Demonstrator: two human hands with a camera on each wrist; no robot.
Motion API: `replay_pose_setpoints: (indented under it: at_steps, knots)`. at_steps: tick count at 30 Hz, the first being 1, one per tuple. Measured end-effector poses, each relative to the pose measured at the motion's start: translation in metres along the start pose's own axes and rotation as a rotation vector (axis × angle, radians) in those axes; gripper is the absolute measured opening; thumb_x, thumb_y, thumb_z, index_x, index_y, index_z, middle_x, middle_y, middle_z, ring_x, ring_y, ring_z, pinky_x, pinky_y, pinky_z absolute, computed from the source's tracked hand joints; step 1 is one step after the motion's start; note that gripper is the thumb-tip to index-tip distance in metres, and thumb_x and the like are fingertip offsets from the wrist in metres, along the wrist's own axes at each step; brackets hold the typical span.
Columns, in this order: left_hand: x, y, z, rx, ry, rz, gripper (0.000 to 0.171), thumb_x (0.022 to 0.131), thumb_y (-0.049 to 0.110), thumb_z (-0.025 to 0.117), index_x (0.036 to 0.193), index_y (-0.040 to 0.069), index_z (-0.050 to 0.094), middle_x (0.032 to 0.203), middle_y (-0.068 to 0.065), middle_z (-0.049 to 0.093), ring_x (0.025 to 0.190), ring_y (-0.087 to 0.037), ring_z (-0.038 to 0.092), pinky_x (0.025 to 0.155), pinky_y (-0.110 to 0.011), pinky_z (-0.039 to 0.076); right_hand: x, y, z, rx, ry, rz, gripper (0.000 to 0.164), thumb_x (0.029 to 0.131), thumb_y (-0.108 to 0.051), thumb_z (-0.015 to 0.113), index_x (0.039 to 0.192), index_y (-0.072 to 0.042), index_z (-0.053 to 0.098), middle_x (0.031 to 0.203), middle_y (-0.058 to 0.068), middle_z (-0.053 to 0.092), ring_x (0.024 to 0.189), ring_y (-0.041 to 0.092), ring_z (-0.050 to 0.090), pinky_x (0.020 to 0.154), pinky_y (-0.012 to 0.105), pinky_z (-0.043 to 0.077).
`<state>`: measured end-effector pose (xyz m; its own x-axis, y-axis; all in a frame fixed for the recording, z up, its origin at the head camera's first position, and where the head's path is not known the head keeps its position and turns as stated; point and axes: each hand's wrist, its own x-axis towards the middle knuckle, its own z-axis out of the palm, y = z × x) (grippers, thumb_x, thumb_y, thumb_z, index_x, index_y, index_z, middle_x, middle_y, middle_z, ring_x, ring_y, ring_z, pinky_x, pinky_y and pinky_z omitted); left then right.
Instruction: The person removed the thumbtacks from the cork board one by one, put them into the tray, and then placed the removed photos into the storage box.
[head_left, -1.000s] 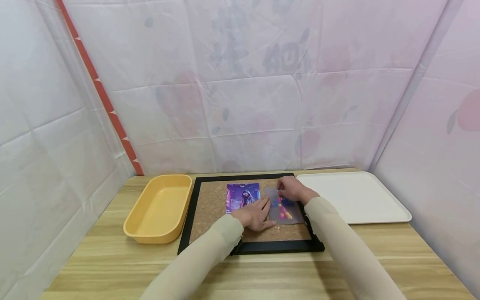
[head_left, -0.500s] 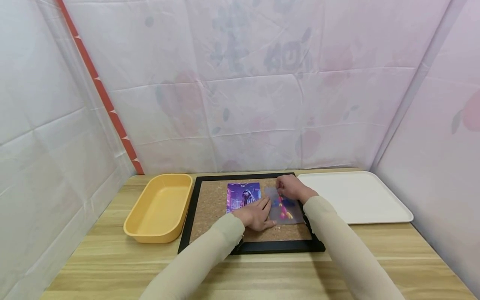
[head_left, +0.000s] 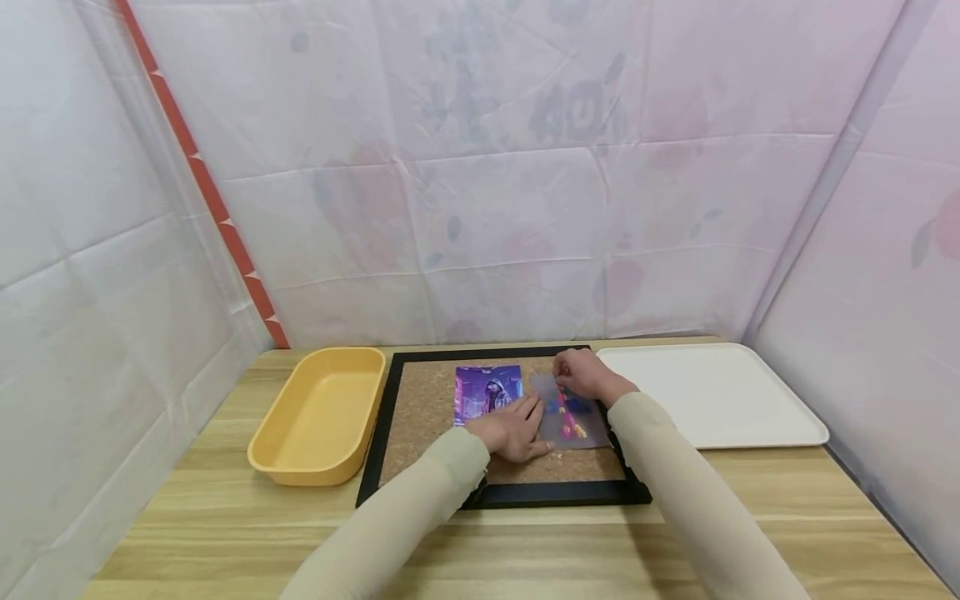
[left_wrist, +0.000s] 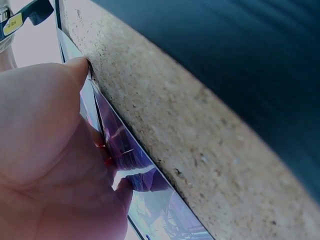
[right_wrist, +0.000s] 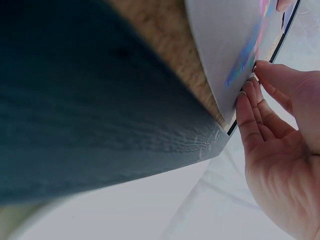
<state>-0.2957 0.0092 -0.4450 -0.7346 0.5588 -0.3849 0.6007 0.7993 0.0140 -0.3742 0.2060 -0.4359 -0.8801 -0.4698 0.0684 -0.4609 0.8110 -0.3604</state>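
Observation:
A cork board (head_left: pixel 420 417) with a black frame lies on the table. On it are a purple picture card (head_left: pixel 487 387) with a hooded figure and, to its right, a greyish sheet (head_left: pixel 555 432) with pink, blue and yellow marks. My left hand (head_left: pixel 513 429) rests with fingers spread across the gap, over the card's lower right and the sheet's left edge. At the sheet's top edge, my right hand (head_left: pixel 581 375) pinches a small pin-like thing between thumb and fingertips; fingers hide most of it. In the right wrist view, the right fingertips (right_wrist: pixel 245 102) touch the sheet (right_wrist: pixel 220 45).
A yellow tray (head_left: pixel 258 446) stands left of the board, and a white tray (head_left: pixel 712 392) lies to its right. Wood-grain tabletop (head_left: pixel 540 554) extends in front. Pale cloth walls (head_left: pixel 487 208) rise behind and at both sides.
Both hands keep nearly the same place on the board. The right hand shows only a slight shift at the sheet's top edge; the view drifts a little.

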Motion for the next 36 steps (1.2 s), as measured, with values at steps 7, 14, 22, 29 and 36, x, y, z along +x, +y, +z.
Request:
replay_pose_setpoints:
  at_steps: [7, 14, 22, 29, 36]
  knots:
    - [0.013, -0.005, 0.008, -0.008, -0.007, 0.002, 0.082, 0.105, 0.062, 0.034, 0.166, 0.015, 0.006, 0.173, 0.0, -0.003, 0.158, -0.013, -0.004, 0.125, -0.026, 0.008, -0.003, -0.007, -0.003, -0.013, -0.024, 0.043, 0.008, 0.095, -0.003, 0.063, 0.092, -0.006, 0.07, 0.086, 0.007, 0.069, 0.076, 0.022, 0.063, 0.076, 0.044, 0.055]
    - [0.002, 0.0, 0.002, -0.019, -0.014, -0.004, 0.08, 0.106, 0.06, 0.035, 0.166, 0.015, 0.007, 0.173, 0.0, -0.001, 0.158, -0.013, -0.002, 0.126, -0.027, 0.01, -0.004, -0.009, -0.002, -0.005, -0.025, 0.061, 0.009, 0.095, -0.002, 0.061, 0.092, -0.004, 0.069, 0.084, 0.007, 0.067, 0.075, 0.022, 0.06, 0.076, 0.044, 0.054]
    - [0.004, -0.002, 0.003, -0.015, -0.011, -0.002, 0.081, 0.105, 0.062, 0.034, 0.166, 0.016, 0.007, 0.173, 0.001, 0.0, 0.158, -0.013, -0.002, 0.126, -0.026, 0.01, -0.005, -0.008, -0.005, 0.025, -0.03, 0.062, 0.009, 0.094, -0.002, 0.061, 0.088, -0.004, 0.068, 0.082, 0.006, 0.066, 0.073, 0.02, 0.058, 0.074, 0.041, 0.052]
    - [0.007, -0.003, 0.004, -0.02, -0.017, 0.007, 0.081, 0.106, 0.061, 0.034, 0.166, 0.015, 0.007, 0.173, 0.0, -0.001, 0.158, -0.013, -0.003, 0.126, -0.027, 0.009, 0.0, -0.005, -0.001, 0.014, -0.056, 0.09, 0.008, 0.094, -0.004, 0.063, 0.088, -0.005, 0.068, 0.083, 0.006, 0.065, 0.074, 0.02, 0.057, 0.075, 0.04, 0.051]
    - [0.013, -0.006, 0.008, -0.021, -0.008, 0.008, 0.081, 0.105, 0.062, 0.035, 0.166, 0.015, 0.007, 0.173, 0.0, -0.001, 0.158, -0.013, -0.003, 0.126, -0.026, 0.009, -0.001, -0.006, -0.003, 0.01, -0.06, 0.086, 0.009, 0.095, -0.005, 0.062, 0.088, -0.005, 0.067, 0.083, 0.007, 0.066, 0.074, 0.021, 0.059, 0.074, 0.041, 0.052]
